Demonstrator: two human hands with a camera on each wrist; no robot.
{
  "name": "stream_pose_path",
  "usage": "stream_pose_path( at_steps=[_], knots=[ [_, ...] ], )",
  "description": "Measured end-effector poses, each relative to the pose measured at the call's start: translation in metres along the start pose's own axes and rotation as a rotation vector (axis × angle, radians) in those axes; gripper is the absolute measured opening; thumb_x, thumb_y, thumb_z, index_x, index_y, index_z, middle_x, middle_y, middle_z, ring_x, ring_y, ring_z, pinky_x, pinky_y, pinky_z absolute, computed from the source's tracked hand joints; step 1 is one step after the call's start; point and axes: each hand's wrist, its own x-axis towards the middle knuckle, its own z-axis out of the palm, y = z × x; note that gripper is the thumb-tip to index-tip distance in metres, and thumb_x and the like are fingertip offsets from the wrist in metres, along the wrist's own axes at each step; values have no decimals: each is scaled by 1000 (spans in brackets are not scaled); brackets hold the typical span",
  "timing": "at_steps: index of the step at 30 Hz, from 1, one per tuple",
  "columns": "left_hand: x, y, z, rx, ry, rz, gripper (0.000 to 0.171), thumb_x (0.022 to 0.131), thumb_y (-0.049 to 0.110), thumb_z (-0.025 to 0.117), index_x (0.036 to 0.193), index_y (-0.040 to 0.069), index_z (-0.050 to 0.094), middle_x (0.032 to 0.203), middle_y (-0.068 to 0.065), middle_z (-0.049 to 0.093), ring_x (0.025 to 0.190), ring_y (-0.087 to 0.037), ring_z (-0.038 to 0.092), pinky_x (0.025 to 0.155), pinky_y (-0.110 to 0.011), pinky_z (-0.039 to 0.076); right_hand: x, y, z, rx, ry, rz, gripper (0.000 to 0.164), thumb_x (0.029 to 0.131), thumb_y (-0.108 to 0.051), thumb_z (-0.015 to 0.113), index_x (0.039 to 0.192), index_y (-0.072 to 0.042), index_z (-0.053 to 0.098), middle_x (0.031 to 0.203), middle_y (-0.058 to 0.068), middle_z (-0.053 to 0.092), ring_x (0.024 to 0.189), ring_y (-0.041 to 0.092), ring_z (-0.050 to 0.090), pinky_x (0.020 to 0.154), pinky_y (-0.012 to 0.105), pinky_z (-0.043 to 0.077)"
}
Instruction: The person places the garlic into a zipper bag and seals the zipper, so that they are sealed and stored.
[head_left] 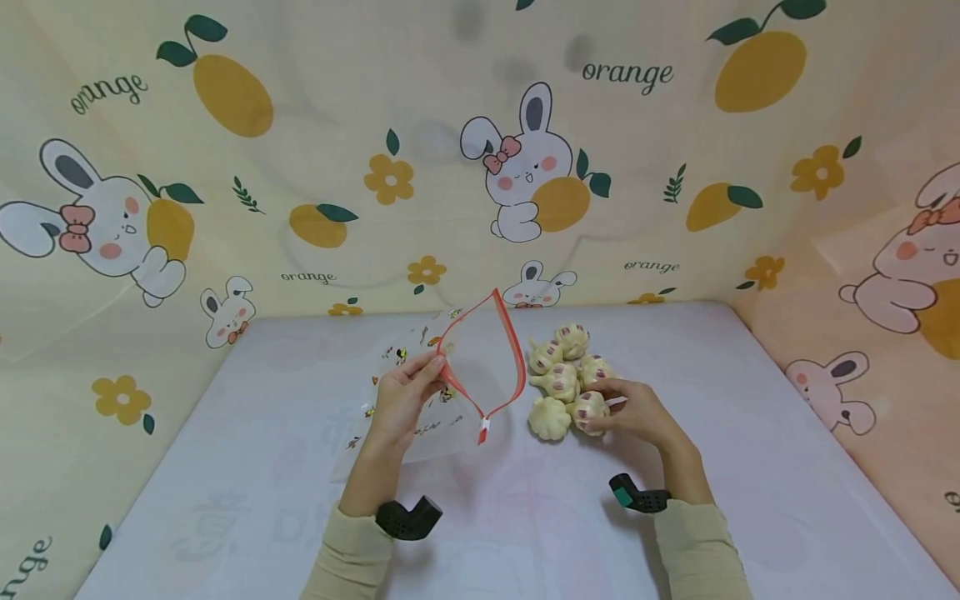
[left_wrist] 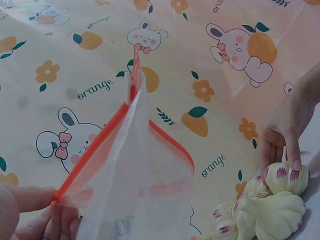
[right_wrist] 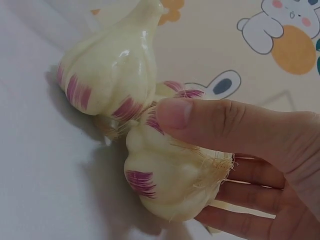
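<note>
My left hand (head_left: 402, 397) pinches the red zip edge of a clear printed zip bag (head_left: 431, 429). The bag's mouth gapes wide, its white slider at the near corner. In the left wrist view the thumb and fingers of the left hand (left_wrist: 37, 212) hold the bag (left_wrist: 135, 195) at its red rim. To the right, my right hand (head_left: 633, 408) grips a garlic bulb (head_left: 588, 410) with purple streaks at the front of a cluster. The right wrist view shows the thumb across this garlic bulb (right_wrist: 165, 175), fingers behind it. Another garlic bulb (right_wrist: 112, 67) lies beside it.
Several more garlic bulbs (head_left: 558, 381) sit bunched together right of the bag on the white tabletop (head_left: 262, 450). Behind the table rises a cream backdrop (head_left: 420, 92) printed with rabbits and oranges, which also covers both sides.
</note>
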Motion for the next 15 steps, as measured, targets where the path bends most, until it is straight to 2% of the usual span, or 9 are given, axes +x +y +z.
stream_pose_path(
  at_steps=[15],
  knots=[
    [0,0,-1,-18,-23,9,35,96,9,56,124,-12,56,76,11,69,72,-4,64,77,-16,57,-5,-9,-9,-9,6,15,63,70,-24,86,123,1,62,118,27,64,95,31,68,80,34,58]
  ],
)
